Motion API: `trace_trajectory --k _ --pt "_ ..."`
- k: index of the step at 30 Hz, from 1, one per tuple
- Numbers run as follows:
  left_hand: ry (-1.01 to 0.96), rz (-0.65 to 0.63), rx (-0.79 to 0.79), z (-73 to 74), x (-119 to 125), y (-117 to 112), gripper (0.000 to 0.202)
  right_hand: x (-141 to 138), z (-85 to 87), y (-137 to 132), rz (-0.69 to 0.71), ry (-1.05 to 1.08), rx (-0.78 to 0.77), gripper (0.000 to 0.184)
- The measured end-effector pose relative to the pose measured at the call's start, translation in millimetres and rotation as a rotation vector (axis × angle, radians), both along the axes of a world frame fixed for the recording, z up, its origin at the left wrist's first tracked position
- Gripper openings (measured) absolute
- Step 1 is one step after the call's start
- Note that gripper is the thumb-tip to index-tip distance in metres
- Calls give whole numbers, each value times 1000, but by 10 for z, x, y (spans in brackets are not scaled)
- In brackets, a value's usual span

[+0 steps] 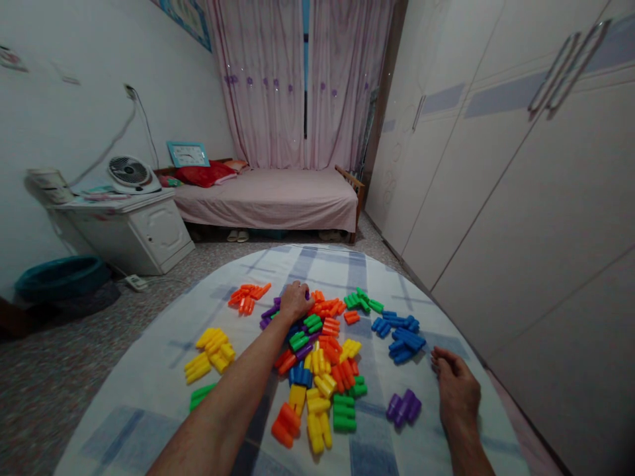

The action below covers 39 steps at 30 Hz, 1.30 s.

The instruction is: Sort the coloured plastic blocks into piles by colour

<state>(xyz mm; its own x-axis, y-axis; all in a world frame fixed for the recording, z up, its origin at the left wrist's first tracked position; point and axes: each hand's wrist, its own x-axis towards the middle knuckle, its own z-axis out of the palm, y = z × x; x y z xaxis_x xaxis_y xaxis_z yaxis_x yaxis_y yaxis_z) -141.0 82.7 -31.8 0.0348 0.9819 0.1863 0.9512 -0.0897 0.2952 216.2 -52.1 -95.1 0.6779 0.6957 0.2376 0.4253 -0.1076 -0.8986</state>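
My left hand [296, 301] reaches over the far part of a mixed pile of plastic building blocks. Its fingers are closed, and a bit of a purple block [307, 295] shows at the fingertips. Around it lie orange blocks [325, 306], green blocks [313, 323] and yellow blocks [320, 360]. My right hand [457, 387] rests on the table at the right, fingers loosely curled with nothing visible in them. Nearest to it are the blue blocks [407, 345] and a small purple group [403, 408]. My left forearm partly covers a green block [201, 395].
Separate groups of orange [247, 297], yellow [211, 354] and green blocks [364, 301] lie around the pile. The round table [143, 377] has a checked cloth. Beyond are a bed [278, 195], a cabinet [159, 231] with a fan [129, 173], and wardrobes [520, 218].
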Motion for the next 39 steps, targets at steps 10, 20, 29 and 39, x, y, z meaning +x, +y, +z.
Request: trace_trajectory --k 10,20,29,39 --pt "-89 119 -47 22 -47 43 14 -84 152 -38 -15 67 -95 42" --pt "-86 -4 -48 139 -90 -3 48 -72 139 -28 1 83 -106 43" --pt "-44 -74 -148 176 -53 93 29 -83 173 -49 13 59 -134 42" --pt "-301 -121 5 395 -151 -286 21 -133 193 -32 21 104 -106 43"
